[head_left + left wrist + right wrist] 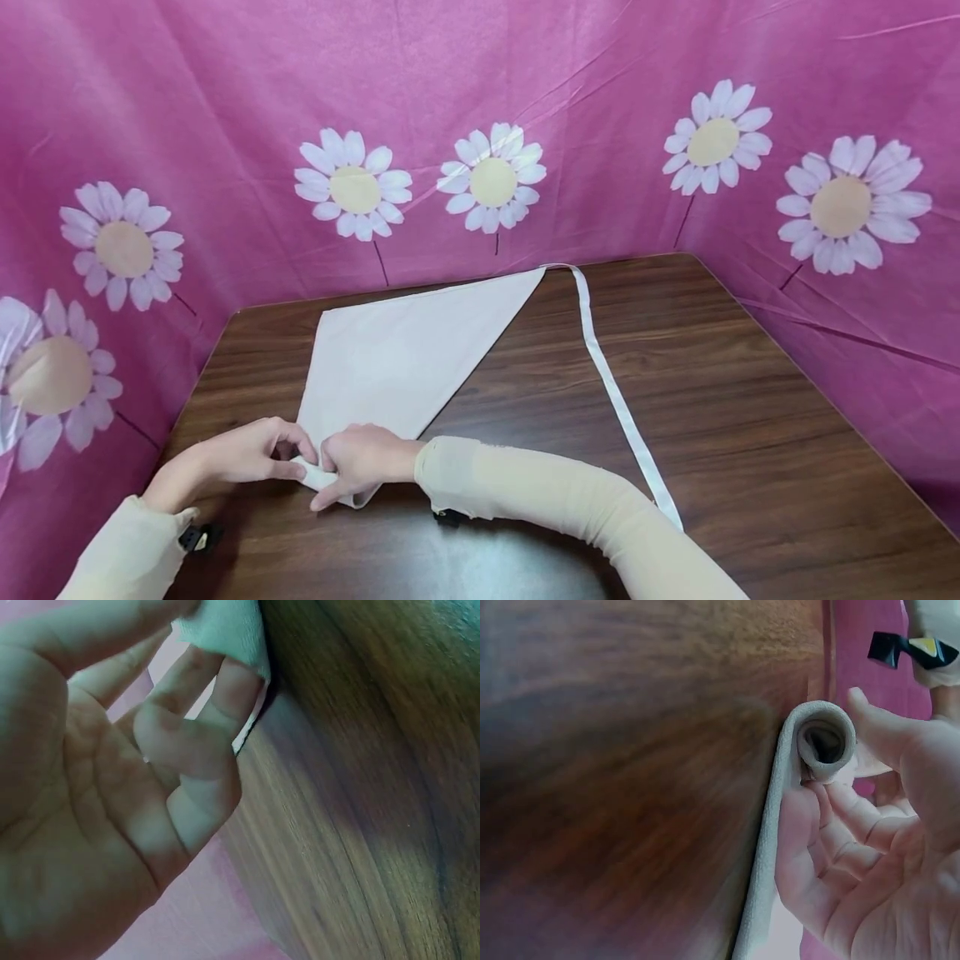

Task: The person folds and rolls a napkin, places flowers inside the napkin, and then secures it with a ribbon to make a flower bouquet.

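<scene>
One off-white cloth (405,358) is what we have in hand, lying flat on the brown wood-grain table (750,417), just off 10 o'clock from the table's middle. We log it as plain, matte and smooth, with a neat straight top edge and a slanting right edge running from 2 o'clock down to about 6. At its 7 o'clock end the cloth is turned up into a small, tight roll (315,477). The right wrist view looks into the roll's end: layers curled one inside another around a dark hollow, surface faintly textured.

From the 2 o'clock corner a long white strap (618,400) bends over and trails towards 5 o'clock, passing behind the right sleeve (540,483).

Both hands sit at the roll. We mark the left hand (251,452) on its 9 o'clock side, thumb and fingers pinching the end. The right hand (369,457) is at its 3 o'clock side, fingers bent about it, thumb on the near side.

On the left sleeve (131,554), a black clip (198,538) shows a yellow patch; whether it carries print, we can't tell.

Behind, from 9 o'clock round to 3, we see a pink curtain (600,208) printed with white daisies (492,182).
</scene>
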The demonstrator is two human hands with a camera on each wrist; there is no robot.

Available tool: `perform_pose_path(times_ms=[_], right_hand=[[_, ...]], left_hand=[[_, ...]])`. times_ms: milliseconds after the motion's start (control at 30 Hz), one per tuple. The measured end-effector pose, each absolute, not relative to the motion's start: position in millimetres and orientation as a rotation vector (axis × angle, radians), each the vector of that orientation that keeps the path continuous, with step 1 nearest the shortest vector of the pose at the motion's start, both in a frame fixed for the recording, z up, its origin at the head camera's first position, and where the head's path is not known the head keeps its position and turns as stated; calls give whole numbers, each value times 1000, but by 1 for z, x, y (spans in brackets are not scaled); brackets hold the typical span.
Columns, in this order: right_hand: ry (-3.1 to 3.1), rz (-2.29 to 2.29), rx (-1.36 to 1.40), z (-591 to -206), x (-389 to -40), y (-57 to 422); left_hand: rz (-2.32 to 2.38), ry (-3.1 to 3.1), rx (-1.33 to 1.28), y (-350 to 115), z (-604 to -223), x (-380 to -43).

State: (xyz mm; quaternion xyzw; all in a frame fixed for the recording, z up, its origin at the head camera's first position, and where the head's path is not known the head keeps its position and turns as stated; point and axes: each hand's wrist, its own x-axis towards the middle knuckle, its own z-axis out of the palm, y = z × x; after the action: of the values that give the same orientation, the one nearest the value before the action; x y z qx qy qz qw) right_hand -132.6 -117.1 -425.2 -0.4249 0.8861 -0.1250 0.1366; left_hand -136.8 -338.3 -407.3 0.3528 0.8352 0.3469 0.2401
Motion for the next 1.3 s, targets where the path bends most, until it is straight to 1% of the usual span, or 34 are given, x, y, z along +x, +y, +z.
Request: perform_pose_path(times_ms=[167, 633, 767, 933, 1067, 1133, 1300], right_hand=[[2564, -326, -1221, -423, -131, -115], [2549, -470, -1135, -421, -142, -109], [2566, -509, -1141, -424, -142, -106], [2603, -525, -1229, -432, -142, -102], [2616, -524, -1216, -433, -143, -103], [2608, -533, -1197, -433, -143, -103], [2573, -574, -1142, -431, -149, -103]], left_hand=[[997, 2198, 927, -338, -407, -138], [960, 2340, 1086, -340, -409, -140], [947, 2336, 1024, -340, -410, -139], [922, 2338, 900, -337, -410, -138], [924, 2379, 883, -336, -410, -138], [923, 2443, 957, -336, -411, -137], [892, 2628, 1284, -334, -414, -136]])
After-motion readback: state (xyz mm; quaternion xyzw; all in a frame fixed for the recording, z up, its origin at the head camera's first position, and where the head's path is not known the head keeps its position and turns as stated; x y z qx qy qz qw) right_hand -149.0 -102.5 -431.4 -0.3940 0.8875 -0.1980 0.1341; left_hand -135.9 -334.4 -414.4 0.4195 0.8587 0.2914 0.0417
